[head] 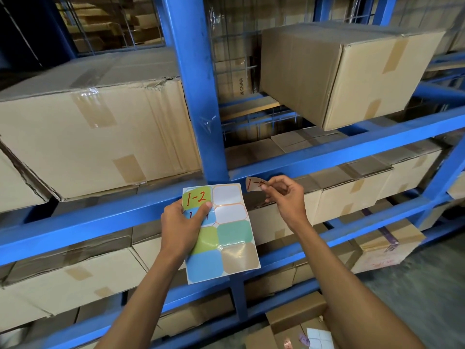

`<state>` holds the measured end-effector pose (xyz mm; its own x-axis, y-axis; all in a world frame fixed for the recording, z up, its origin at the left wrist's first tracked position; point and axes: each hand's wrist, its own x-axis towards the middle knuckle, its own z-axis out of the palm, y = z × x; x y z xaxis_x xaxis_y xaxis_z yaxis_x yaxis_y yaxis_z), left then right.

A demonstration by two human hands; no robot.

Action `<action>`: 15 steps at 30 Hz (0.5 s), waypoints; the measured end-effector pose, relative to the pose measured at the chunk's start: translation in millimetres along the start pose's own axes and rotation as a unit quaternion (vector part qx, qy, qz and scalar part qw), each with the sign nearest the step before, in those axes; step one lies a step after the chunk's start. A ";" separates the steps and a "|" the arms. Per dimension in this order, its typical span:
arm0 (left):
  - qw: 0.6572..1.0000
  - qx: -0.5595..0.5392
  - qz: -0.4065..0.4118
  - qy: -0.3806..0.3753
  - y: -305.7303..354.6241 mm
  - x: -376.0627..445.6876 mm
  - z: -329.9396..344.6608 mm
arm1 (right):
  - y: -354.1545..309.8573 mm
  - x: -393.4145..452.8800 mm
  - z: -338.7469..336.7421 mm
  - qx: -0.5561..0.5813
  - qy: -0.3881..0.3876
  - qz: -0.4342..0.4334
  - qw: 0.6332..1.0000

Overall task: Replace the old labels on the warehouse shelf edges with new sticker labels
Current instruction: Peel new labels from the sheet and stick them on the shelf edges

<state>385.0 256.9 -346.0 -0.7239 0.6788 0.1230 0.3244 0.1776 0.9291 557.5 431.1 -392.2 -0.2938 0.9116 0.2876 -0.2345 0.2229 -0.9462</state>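
My left hand [182,222] grips a sticker sheet [227,243] with coloured labels; its top-left green label reads "1-2" in red, and two cells at the top right are bare white. My right hand [284,195] pinches a tan sticker label [253,183] with red writing starting "1-", curled and held just below the blue shelf beam [327,157]. The label hangs free in front of the beam, right of the blue upright post [198,96]. No label shows on the beam itself.
Taped cardboard boxes [95,137] fill the shelves at left, with another box [347,71] at upper right. Lower blue beams [75,230] cross under my arms. An open box [297,328] on the floor holds another sticker sheet and scraps.
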 end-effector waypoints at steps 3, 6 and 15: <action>1.000 0.000 0.000 -0.003 1.0 0.7 1.4 | 3.2 2.7 0.6 0.000 0.009 -0.005 1.000; 1.000 0.003 -0.002 -0.004 1.9 1.4 2.4 | 6.4 5.4 2.9 0.001 0.025 -0.005 1.000; 1.000 0.017 -0.005 -0.002 6.1 5.0 0.8 | 12.7 8.5 2.4 -0.014 0.026 -0.016 0.999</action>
<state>383.9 261.9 -340.1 -0.7251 0.6793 0.1132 0.3388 0.2087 0.9174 549.8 440.8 -401.4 -0.2385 0.9199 0.3112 -0.2173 0.2617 -0.9404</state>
